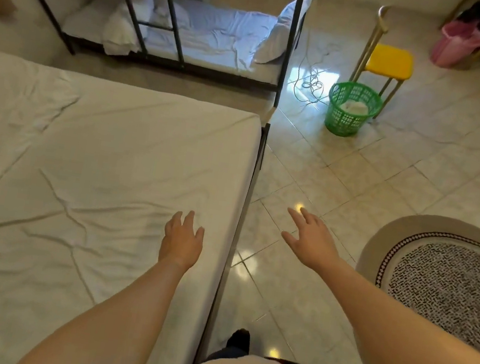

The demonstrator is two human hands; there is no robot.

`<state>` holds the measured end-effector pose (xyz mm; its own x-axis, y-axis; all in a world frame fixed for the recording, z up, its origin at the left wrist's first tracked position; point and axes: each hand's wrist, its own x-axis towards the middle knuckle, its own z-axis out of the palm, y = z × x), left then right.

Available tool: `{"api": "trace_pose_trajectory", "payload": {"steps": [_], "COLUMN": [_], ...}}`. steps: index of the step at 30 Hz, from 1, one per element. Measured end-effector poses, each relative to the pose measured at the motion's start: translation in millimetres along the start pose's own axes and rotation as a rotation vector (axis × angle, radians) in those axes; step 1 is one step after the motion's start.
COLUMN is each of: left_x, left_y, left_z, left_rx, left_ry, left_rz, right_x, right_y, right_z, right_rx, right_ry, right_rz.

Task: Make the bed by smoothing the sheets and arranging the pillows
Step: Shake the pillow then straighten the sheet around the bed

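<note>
Sheet (89,189) creased, left hand (181,240) relaxed, empty, by its edge, right hand (307,243) splayed empty over floor (359,175)

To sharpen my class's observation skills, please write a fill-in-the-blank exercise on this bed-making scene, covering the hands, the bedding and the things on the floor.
The left hand reaches over the wrinkled white ____.
The right hand is spread above the tiled ____.
The basket beside the yellow stool is coloured ____.
Missing words: sheet, floor, green.
</note>
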<state>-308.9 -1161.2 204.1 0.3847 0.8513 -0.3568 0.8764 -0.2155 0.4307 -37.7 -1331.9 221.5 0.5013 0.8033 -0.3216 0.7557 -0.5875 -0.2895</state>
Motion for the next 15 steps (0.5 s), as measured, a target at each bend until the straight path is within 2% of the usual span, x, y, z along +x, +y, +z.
{"api": "trace_pose_trajectory", "payload": {"steps": [6,15], "left_x": [115.4,282.5], "left_y": [85.9,207.8], "left_z": [-12.5,-23.2], "left_rx": [0.004,-0.011], "left_ry": [0.003,0.097], "left_rz": [0.008,-0.11], "right_x": [129.8,352.1], "right_y": [38.0,94.9], "right_z": [-57.8,-159.0], "right_rx": [-0.007,-0.057], "right_ry": [0.003,-0.012], "right_rz": [-0.012,-0.133]}}
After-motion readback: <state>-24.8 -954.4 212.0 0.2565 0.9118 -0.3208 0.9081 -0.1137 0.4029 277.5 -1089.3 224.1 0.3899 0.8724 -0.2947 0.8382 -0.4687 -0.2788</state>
